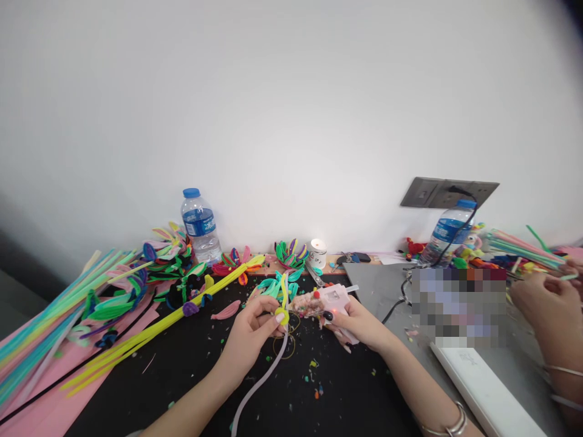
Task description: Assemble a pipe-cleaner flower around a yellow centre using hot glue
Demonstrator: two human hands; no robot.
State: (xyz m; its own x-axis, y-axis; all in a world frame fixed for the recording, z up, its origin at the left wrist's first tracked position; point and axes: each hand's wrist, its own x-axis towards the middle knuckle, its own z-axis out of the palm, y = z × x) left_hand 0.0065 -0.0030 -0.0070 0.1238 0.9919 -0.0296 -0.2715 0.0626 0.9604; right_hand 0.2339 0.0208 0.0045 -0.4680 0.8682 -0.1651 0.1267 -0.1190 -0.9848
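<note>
Near the middle, my left hand [259,320] pinches a small yellow pipe-cleaner piece [285,317], its fingertips pressed together. A pale lilac stem [259,382] curves down from that piece toward the bottom edge. My right hand [357,321] is wrapped round a pink glue gun [336,297] with a decorated front part. The gun's nozzle points left and sits close beside the yellow piece; whether they touch I cannot tell. A glue stick sticks out of the gun's back end. Just behind the hands lie turquoise pipe-cleaner petals [273,285].
Bundles of pastel [54,321] and yellow pipe cleaners [150,337] lie at left. Water bottles [200,227] stand by the wall. A lit candle [317,254] burns behind the glue gun. Scraps dot the black mat [204,394]. Another person's hands [546,297] are at far right, beyond a white box [483,388].
</note>
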